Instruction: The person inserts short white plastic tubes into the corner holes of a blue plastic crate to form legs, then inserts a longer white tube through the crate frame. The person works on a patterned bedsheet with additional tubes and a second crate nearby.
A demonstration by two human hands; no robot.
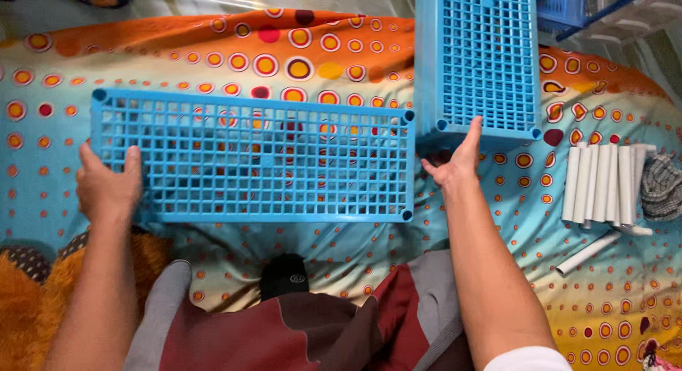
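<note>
Overhead, the head view is showing a blue plastic grid panel (252, 158) lying flat and lengthwise on a bed sheet (213, 51) patterned with orange and red circles. The left hand (108, 186) is resting at the panel's left short edge, its fingers (132, 165) curling loosely against the frame without closing around it. The right hand (455, 161) is reaching up between the two panels, its fingers (472, 133) lying extended and open against the near edge of a second blue grid panel (483, 58), which is standing just beside the first panel's right end and running away from the viewer. To the right, well apart from both hands, a row of white plastic tubes (604, 183) is lying side by side on the sheet, with one loose tube (588, 252) lying just below them and a grey checked cloth (662, 187) sitting beside them.
</note>
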